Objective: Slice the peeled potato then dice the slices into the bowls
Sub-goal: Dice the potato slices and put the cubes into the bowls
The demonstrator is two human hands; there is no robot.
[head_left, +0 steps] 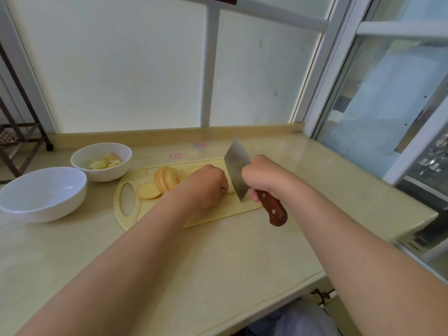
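two white bowls, one cutting board, one cleaver, two hands in play. on the pale yellow cutting board (pixel 128 215) sits a leaning row of potato slices (pixel 167 178), overlapped too tightly to count, with one single slice (pixel 148 190) lying flat just left of it, beside the board's oval handle hole. more slices peek out behind the left hand, partly hidden.

the left hand (pixel 206 187) is knuckles-up with its fingers curled down over a potato piece (pixel 230 190), and only a sliver of that piece shows, right against the blade. the right hand (pixel 261 175) is wrapped tight around the brown riveted handle of the cleaver (pixel 236 170), whose blade stands edge-down with its heel corner at the board and its tip tilted up and away.

off to the left, the far bowl (pixel 101 163) holds a small heap of diced potato (pixel 105 163) and stands just beside the board's top left corner. the near bowl (pixel 43 194), larger in the view, shows only its glossy white inside and stands apart from the board.

everything rests on a cream worktop (pixel 218 258) bearing two faint pink marks (pixel 176 155) behind the board. a frosted window (pixel 135 69) backs it, clear glass runs down the right, and a dark metal rack (pixel 14 137) stands at far left.
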